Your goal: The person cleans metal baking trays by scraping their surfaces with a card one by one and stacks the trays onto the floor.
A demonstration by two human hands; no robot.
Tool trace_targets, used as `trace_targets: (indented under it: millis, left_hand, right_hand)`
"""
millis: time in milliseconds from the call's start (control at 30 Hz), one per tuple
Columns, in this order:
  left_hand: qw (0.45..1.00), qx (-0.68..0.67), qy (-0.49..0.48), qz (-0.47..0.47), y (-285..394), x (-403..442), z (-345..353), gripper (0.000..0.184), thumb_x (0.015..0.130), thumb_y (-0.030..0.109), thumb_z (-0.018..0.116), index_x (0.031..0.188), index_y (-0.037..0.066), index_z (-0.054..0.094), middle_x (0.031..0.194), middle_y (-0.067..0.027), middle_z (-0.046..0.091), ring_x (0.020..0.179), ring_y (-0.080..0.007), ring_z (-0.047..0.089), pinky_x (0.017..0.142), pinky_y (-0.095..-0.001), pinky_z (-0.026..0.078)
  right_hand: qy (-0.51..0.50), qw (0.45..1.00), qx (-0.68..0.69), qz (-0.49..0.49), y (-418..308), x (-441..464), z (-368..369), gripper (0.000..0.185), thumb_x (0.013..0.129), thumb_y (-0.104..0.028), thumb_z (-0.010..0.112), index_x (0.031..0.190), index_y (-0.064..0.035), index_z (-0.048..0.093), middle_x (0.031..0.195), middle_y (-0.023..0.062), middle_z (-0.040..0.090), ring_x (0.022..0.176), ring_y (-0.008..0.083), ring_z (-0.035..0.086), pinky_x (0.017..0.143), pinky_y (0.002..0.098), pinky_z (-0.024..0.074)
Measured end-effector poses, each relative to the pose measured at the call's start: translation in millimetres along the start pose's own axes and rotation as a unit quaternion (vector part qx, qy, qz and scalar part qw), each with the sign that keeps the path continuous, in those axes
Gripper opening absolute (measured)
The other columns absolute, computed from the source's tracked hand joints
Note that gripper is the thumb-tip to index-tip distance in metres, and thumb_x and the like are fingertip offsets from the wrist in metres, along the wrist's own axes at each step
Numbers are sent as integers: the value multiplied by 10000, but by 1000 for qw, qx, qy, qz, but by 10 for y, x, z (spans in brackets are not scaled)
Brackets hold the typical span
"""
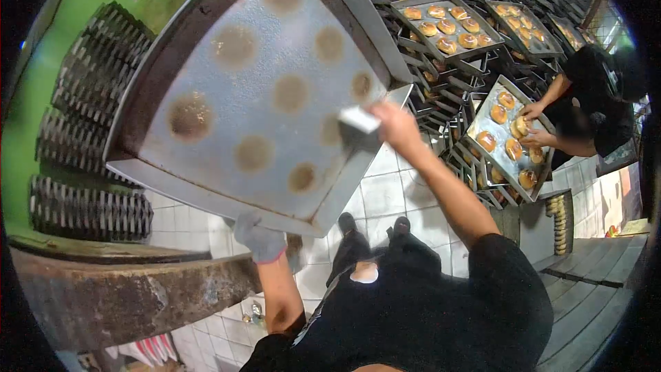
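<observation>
Nearest the camera: big grey metal tray [265, 114] with raised sides, brown round stains on its base; it is tilted, its near rim in front of the wearer. Left hand [260, 238], in a grey glove with a pink cuff, is at that near rim; its fingers are partly hidden, so cannot tell if they are pinching or just propping. Right hand [399, 127] is over the right side of the tray; its fingers are pinched round a small white flat tool [359, 119], blurred; cannot tell if the tool touches the base.

Risks, my read: only the left hand visibly supports the tray, so a hard push from the right could twist it or slip it off the glove; bare knuckles could scrape the raised right side; an overshoot could flick crumbs outward.

Edges and room: far right corner sits close to the racked trays of glossy brown buns [446, 26]; right, a co-worker [599, 96] has both hands at another bun tray [509, 139], apart from the wearer's; left, stacked dark metal pieces [89, 210]; near left, rough concrete ledge [138, 296]; most open room is over the white tiled floor [385, 193].
</observation>
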State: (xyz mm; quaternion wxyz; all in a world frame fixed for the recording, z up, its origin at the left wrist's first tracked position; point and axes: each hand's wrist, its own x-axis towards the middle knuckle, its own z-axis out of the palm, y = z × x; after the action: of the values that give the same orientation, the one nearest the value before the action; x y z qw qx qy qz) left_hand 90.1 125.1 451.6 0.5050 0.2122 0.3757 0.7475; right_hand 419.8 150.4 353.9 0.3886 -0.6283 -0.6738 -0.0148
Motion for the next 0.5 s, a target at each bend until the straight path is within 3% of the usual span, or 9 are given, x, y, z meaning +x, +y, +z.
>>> trace_targets:
  millis: [100, 133, 200, 267, 333, 367, 433, 467, 500]
  left_hand:
    - [1000, 19, -18, -11, -81, -94, -276, 96, 607, 103, 569, 685, 107, 513, 884, -110, 543, 879, -294, 597, 858, -457, 544]
    - [1000, 21, -13, 2, -49, -238, -154, 93, 602, 111, 574, 649, 112, 494, 841, -96, 541, 866, -279, 595, 851, -449, 538]
    - [1000, 21, -16, 16, -87, -311, -147, 105, 596, 119, 579, 613, 117, 475, 797, -83, 538, 853, -263, 593, 844, -442, 532]
    - [1000, -1, -17, 21, -167, -320, -500, 108, 609, 114, 579, 704, 101, 528, 801, -82, 546, 855, -260, 594, 875, -453, 525]
    - [1000, 9, -20, 18, -149, -427, -600, 279, 625, 102, 577, 903, 77, 576, 885, -94, 559, 881, -267, 599, 922, -470, 514]
    - [999, 18, -21, 20, -99, -500, -522, 358, 632, 96, 576, 988, 67, 590, 927, -100, 565, 894, -272, 602, 941, -477, 509]
    - [999, 10, -45, 18, 14, -712, -163, 575, 652, 78, 574, 1225, 45, 541, 1050, -118, 562, 945, -286, 608, 978, -482, 504]
    - [998, -7, -61, 14, 30, -791, 3, 718, 666, 64, 572, 1377, 33, 477, 1132, -131, 554, 982, -295, 612, 998, -479, 503]
    - [999, -6, -49, 20, -38, -757, -19, 718, 666, 64, 572, 1377, 33, 477, 1132, -131, 554, 982, -295, 612, 998, -479, 503]
  right_hand:
    - [57, 998, -5, 27, 100, 72, -259, 433, 842, 34, 549, 1214, -121, 708, 1112, 138, 686, 1049, 337, 678, 904, 417, 579]
    - [65, 998, -7, -27, -26, -69, -221, 436, 838, 37, 554, 1210, -128, 711, 1098, 133, 691, 1053, 327, 681, 919, 406, 578]
    - [-40, 993, 28, -105, -215, -220, -354, 410, 844, 13, 577, 1200, -134, 718, 1123, 115, 703, 1081, 318, 680, 949, 398, 572]
    - [141, 988, 0, -63, 331, -86, -143, 308, 881, -39, 628, 1164, -116, 722, 1093, 125, 711, 1047, 345, 695, 841, 436, 579]
    - [154, 981, 90, 81, 498, 184, -578, 304, 889, -16, 611, 1173, -75, 701, 1063, 161, 698, 1012, 363, 700, 792, 467, 565]
    - [149, 985, 57, 72, 336, 204, -713, 317, 858, 0, 624, 1168, -34, 681, 1039, 181, 684, 968, 381, 694, 785, 474, 560]
    - [70, 994, 38, -81, 253, -72, -475, 331, 776, 6, 685, 1100, -63, 688, 1023, 140, 667, 972, 342, 671, 836, 438, 560]
    - [-16, 991, 55, -119, -22, -322, -258, 279, 812, -16, 654, 1082, -81, 678, 1051, 112, 665, 1020, 314, 660, 879, 427, 558]
    - [-71, 967, 44, -239, -379, -560, -219, 254, 853, -51, 613, 1097, -90, 671, 1054, 84, 661, 1034, 299, 657, 885, 411, 565]
